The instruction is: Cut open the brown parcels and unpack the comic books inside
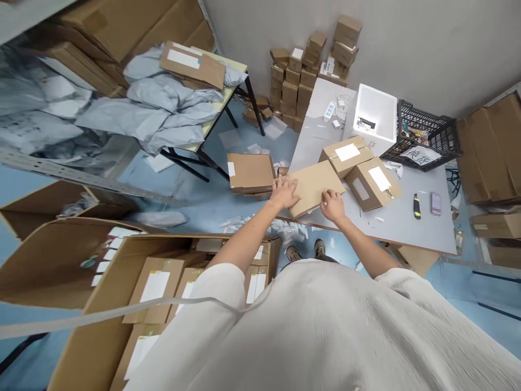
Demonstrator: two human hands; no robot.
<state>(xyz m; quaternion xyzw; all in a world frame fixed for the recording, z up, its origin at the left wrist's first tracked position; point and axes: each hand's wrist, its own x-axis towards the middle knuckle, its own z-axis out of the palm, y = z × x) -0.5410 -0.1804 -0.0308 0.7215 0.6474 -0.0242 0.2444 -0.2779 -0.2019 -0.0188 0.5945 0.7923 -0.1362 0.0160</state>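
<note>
A plain brown cardboard box [316,187] lies at the near left edge of the grey table, its unlabelled top facing up. My left hand [284,191] rests on the box's left end with its fingers spread. At the near right edge of the same box, my right hand [332,206] is closed, fingers curled against the cardboard; its fingertips are partly hidden. Just behind stands a labelled cardboard box [347,154]. A second labelled carton [368,184] sits to the right of the one under my hands.
On the grey table [411,228] are a white bin [376,108], a black crate [431,130], a utility knife [417,206] and a power strip [329,111]. A large carton [93,293] of labelled boxes stands at my left. Grey mailer bags [163,108] cover a side table. Paper scraps litter the floor.
</note>
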